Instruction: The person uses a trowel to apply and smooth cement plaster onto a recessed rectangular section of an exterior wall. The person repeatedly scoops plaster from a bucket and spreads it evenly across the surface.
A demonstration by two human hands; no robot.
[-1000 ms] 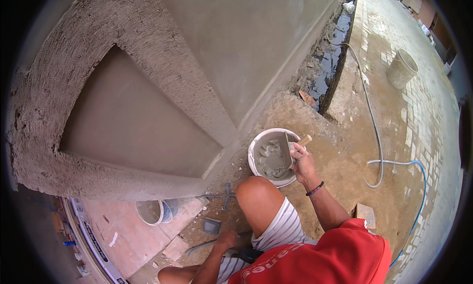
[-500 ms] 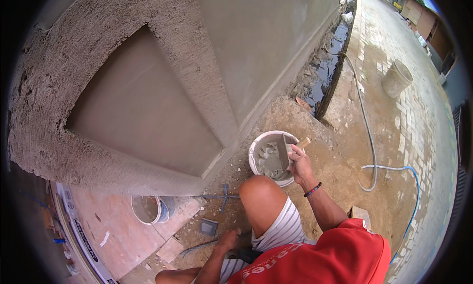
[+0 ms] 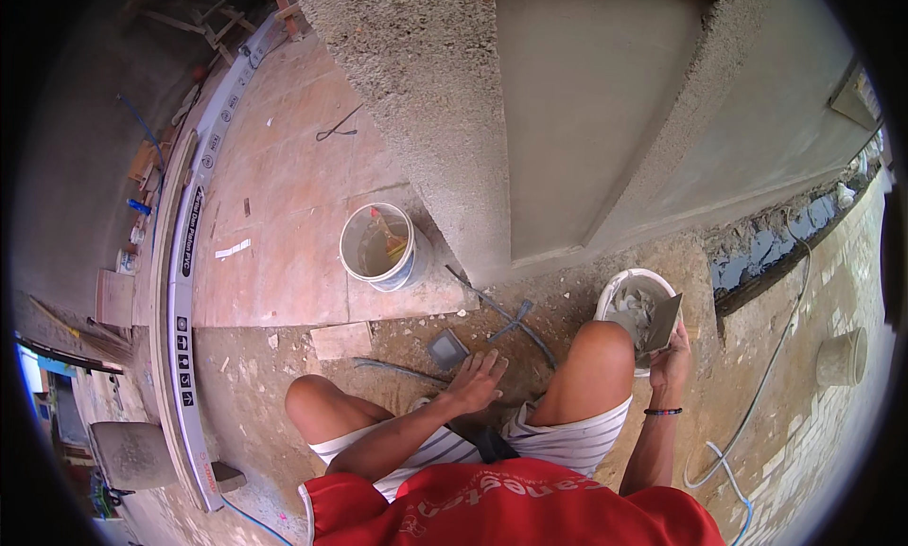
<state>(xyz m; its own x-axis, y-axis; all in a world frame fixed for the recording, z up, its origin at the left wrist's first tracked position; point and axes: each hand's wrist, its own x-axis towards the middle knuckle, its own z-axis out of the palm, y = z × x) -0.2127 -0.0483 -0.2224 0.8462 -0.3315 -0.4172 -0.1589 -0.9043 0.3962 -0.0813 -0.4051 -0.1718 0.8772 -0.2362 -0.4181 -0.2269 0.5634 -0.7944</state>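
My right hand [image 3: 672,359] is closed round a plastering trowel [image 3: 665,322], whose flat grey blade stands tilted over the right side of a white bucket [image 3: 606,300]. Wet grey mortar [image 3: 632,303] lies in that bucket, beside my right knee. Between my knees, my left hand [image 3: 476,382] is open, palm down, fingers stretched out, holding nothing. Just past its fingertips a small dark grey square piece [image 3: 447,349] rests on the dirt. Whether the fingers touch it I cannot tell.
Ahead stands a plastered pillar [image 3: 430,101] with a smooth recessed panel [image 3: 586,111]. A second bucket [image 3: 413,270] with a tool inside sits on pinkish tiles [image 3: 284,196]. A long white boxed length [image 3: 189,253] lies left. At right are a water-filled ditch [image 3: 771,253], a hose [image 3: 777,352] and another bucket [image 3: 840,359].
The view has swung left, showing more tiled floor. My left hand has reached forward toward the grey square piece, fingers now stretched out. The right hand still holds the trowel over the mortar bucket.
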